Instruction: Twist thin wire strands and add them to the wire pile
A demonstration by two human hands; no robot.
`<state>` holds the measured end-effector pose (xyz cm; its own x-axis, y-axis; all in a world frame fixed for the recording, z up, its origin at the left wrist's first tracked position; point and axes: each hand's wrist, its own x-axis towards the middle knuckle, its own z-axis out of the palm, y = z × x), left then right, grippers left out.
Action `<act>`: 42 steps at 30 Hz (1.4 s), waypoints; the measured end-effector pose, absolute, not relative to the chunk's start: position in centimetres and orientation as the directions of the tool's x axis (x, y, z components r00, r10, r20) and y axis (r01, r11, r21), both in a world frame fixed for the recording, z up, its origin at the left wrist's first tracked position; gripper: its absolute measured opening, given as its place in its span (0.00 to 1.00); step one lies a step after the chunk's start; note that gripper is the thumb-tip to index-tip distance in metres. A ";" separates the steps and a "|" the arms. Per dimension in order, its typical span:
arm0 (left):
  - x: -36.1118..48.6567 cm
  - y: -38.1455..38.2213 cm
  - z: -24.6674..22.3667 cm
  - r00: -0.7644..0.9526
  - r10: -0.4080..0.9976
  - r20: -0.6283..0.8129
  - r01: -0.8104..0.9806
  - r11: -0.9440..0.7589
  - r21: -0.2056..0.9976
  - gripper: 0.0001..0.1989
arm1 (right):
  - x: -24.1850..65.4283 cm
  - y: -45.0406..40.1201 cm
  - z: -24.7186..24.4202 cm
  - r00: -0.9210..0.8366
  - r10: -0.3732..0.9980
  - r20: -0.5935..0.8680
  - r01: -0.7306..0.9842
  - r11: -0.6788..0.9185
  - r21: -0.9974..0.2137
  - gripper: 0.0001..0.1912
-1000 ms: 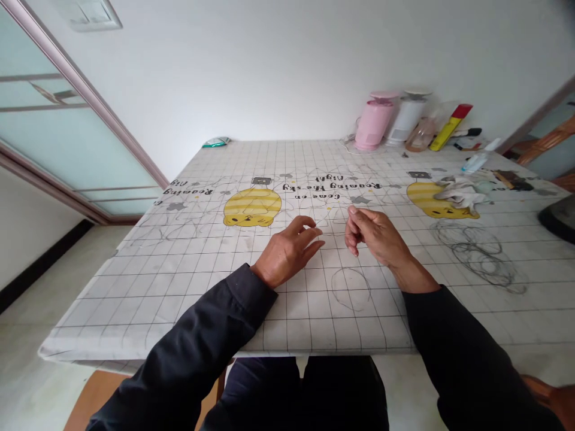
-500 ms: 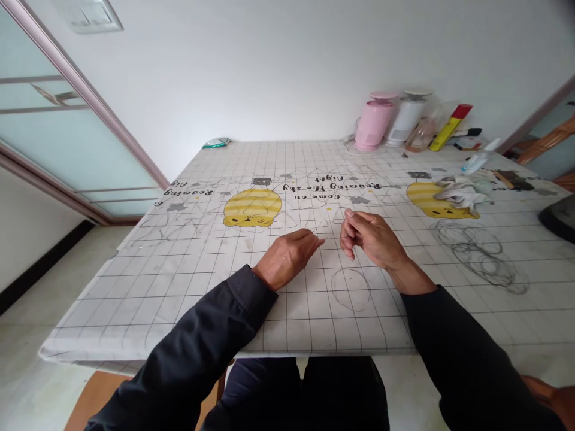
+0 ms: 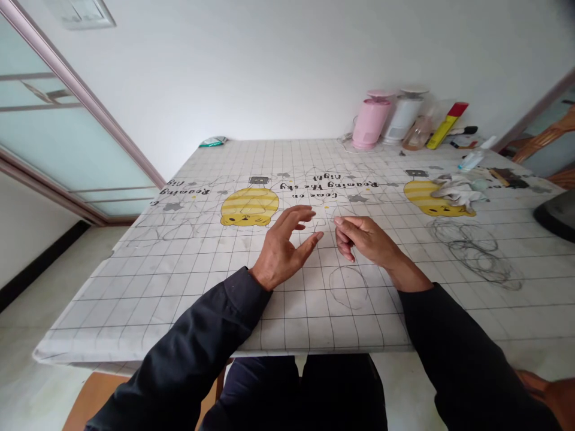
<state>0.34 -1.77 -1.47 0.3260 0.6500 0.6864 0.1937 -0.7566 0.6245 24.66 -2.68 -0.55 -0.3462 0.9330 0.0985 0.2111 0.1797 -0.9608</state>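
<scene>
My left hand (image 3: 287,248) is open above the tablecloth (image 3: 188,311), its thumb and fingers spread apart with nothing visible between them. Facing it, my right hand (image 3: 366,239) is closed in a pinch, thumb against forefinger and the other fingers curled under. Whatever the pinch holds is too thin or too hidden to make out. Just below my right hand, a loop of thin dark strand (image 3: 331,287) lies on the cloth. Farther right spreads a loose tangle of similar thin strands (image 3: 467,254), either wire or thread.
A crumpled whitish cloth (image 3: 460,190) lies at the right, near a small clear bottle (image 3: 477,154). Along the wall stand a pink cylinder (image 3: 371,123), a white cylinder (image 3: 402,120) and a yellow box with a red top (image 3: 445,129). A green packet (image 3: 213,142) sits at the far left corner.
My left hand has opened from closed fingers, the thumb and fingers now spread. My right hand keeps its pinch, shifted slightly left in view. The things on the table look unmoved.
</scene>
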 end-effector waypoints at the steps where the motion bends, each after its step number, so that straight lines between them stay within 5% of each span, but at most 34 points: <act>1: 0.4 -1.7 -1.6 0.321 0.664 0.675 0.183 -0.743 0.644 0.19 | 24.6 -2.8 -0.5 -0.376 0.922 0.087 0.236 0.186 -0.954 0.30; 15: 0.7 -1.4 -2.1 0.321 0.717 0.619 0.221 -0.692 0.687 0.07 | 23.8 -3.0 -1.1 -0.498 0.867 0.030 0.292 0.200 -0.935 0.25; 22: 0.0 -0.5 -1.6 0.199 0.785 0.587 0.236 -0.620 0.748 0.05 | 23.3 -2.9 -1.5 -0.313 0.948 0.058 0.256 0.143 -0.956 0.20; 30: -0.2 -0.3 -1.8 0.336 0.831 0.444 0.108 -0.502 0.858 0.15 | 22.5 -3.0 -2.1 -0.183 0.938 0.295 0.540 0.347 -0.767 0.22; 42: -0.2 -0.1 -2.8 0.473 0.733 0.489 0.087 -0.592 0.801 0.19 | 21.0 -2.2 -3.9 -0.052 0.901 0.431 0.729 0.329 -0.601 0.24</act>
<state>-0.20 -0.06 -2.81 0.4728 0.7327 0.4895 0.0872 -0.5917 0.8014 21.02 -2.22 -3.88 -0.0516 0.9007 0.4314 0.7286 0.3293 -0.6005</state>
